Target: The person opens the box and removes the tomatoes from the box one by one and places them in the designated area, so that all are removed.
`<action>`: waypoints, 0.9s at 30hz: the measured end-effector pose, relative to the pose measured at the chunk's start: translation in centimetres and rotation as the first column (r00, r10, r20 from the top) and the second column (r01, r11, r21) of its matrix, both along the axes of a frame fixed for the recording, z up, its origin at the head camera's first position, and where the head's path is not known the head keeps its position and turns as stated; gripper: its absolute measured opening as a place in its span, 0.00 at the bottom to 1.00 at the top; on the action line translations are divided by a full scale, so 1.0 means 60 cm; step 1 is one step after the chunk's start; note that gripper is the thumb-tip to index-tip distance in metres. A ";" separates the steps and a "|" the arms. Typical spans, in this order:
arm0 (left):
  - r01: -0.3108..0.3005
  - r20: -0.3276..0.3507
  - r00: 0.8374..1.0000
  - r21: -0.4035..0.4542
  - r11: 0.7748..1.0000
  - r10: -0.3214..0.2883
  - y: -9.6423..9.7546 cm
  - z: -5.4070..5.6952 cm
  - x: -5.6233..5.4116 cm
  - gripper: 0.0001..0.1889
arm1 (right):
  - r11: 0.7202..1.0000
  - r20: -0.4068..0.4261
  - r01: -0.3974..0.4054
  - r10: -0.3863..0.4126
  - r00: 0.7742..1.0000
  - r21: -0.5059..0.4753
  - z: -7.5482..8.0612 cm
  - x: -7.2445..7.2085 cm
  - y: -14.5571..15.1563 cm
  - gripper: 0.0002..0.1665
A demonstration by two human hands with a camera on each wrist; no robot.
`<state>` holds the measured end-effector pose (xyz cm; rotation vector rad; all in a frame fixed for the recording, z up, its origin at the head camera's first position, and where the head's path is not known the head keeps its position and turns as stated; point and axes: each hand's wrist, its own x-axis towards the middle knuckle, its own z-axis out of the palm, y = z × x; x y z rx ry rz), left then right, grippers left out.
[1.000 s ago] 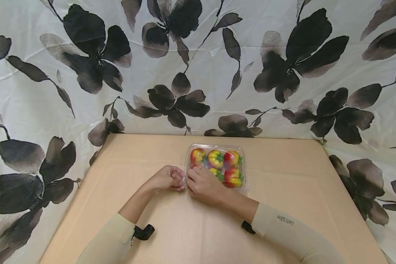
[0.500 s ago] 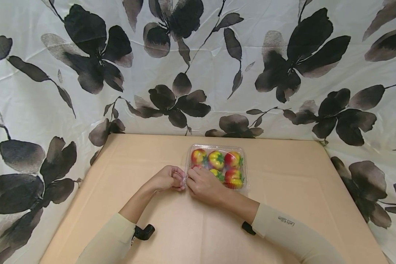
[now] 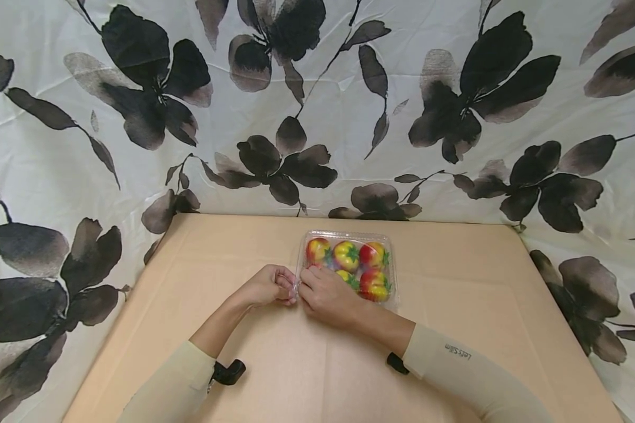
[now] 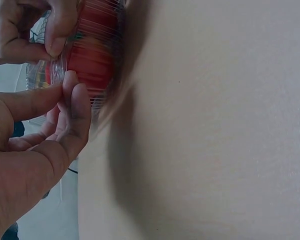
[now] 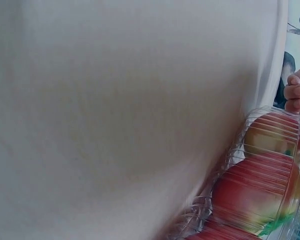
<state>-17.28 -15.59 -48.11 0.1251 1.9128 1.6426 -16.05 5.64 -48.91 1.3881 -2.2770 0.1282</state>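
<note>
A clear plastic clamshell box holds several red and yellow fruits with green leafy tops. It lies on the table under a closed lid. At the box's left edge my left hand pinches the rim between thumb and fingertips, as the left wrist view also shows. Beside it my right hand grips the same rim with thumb and forefinger, its forearm crossing the near side of the box. That hand covers the front left fruits in the head view. Through the ribbed side wall, red fruits show large in the right wrist view.
The box stands toward the far edge of a table under a plain peach cloth. Behind and beside the table hangs a white fabric with dark flowers. Each forearm, in a cream sleeve, carries a black wrist camera.
</note>
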 end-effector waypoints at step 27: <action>0.005 -0.057 0.998 -0.035 0.999 -0.007 -0.003 -0.005 -0.003 0.13 | 0.990 0.002 -0.026 0.026 1.000 -0.135 0.012 -0.011 0.002 0.07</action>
